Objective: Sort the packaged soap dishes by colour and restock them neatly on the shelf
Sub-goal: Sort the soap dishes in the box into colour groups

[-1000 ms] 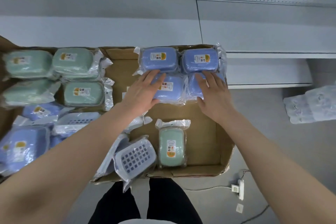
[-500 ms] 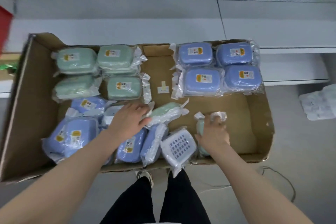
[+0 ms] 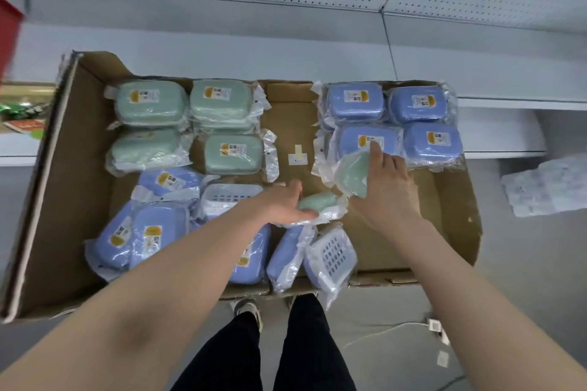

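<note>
Head-worn view, steeply down, close over carton (image 3: 457, 216)

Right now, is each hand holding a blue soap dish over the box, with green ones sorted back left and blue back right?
Not blue: the head view shows both held dishes are green. The left hand holds a green dish and the right hand a second green dish over the box; the green pile sits back left, the blue pile back right.

Soap dishes (image 3: 233, 154) in cardboard tray (image 3: 444, 219)
</note>
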The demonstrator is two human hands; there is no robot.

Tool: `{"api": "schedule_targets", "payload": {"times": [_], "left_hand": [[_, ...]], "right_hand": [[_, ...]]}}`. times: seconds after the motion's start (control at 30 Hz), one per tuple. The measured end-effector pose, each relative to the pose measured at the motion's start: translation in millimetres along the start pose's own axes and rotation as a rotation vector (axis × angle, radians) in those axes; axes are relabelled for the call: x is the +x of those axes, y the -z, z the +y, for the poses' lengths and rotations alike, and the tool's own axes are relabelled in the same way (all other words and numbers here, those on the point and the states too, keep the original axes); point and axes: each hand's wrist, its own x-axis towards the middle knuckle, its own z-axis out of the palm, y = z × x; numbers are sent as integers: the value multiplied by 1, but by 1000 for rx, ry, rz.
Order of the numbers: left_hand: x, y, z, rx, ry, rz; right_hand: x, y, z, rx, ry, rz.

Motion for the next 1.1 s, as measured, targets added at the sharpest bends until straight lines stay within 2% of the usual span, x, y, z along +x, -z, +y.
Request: {"api": "schedule_targets", "payload": {"times": [0.13,0.23,0.3,0.4,0.5,0.57,0.67,0.8,0.87,0.93,1.03,1.1], "left_hand": [[1,-1,1,-77,31,-35],[-5,3,-3,-174,-26,50],[-13,11,-9,-165,-65,232],[-27,29,-38,-38,-64,610],[-50,35,-83,42,44,888],[-66,36,-113,98,146,983],[-90,39,-150,164,343,967],[-101,38,-178,-13,712,780],[-96,32,-182,-67,698,701],[-90,29,-185,-82,618,702],[-91,33,-190,-71,524,693],[-95,37,-197,-37,465,653]], "right_hand": [[9,10,-4,-17,62,22],[19,21,-5,-29,93,50],[29,25,-7,-20,117,79],[52,27,-22,18,206,129],[74,19,-56,46,334,98],[83,9,-82,83,408,65],[88,-11,-115,90,486,37],[92,-29,-143,106,574,89],[94,-36,-156,115,607,113],[94,-43,-169,74,632,99],[93,-51,-183,1,575,-10],[89,-49,-185,16,559,12]]}}
